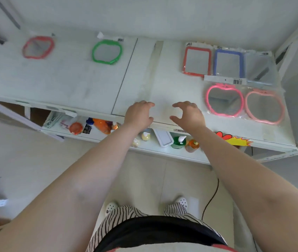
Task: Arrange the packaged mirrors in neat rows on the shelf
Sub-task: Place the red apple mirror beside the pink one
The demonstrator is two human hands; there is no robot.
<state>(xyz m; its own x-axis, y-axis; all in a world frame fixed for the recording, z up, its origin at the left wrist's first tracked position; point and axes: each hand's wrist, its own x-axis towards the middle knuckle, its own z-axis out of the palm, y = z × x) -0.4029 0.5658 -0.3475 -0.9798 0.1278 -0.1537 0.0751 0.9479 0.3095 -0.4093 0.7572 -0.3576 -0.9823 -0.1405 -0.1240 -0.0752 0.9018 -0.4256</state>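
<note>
I see the shelf [162, 84] top: five packaged mirrors at its right end in two rows; red mirror [38, 47] and green mirror [107, 51] lie apart, far left. Left hand [138, 113] and right hand [188, 115] over the front edge — fingers loosely curled, gripping nothing. Bottles [178, 141] on the tier below.

Shelf [72, 79]: painted metal, matt white, faintly scuffed. Mirrors: glossy reflective glass, smooth plastic frames; red [38, 47], green [107, 51], orange [196, 61], blue [228, 63], pink [224, 100]. Each in clear glossy plastic wrap, crinkled. Barcode label [237, 81]: paper. Floor [141, 179]: smooth tile, slight sheen. Trousers [126, 213]: striped cloth.
</note>
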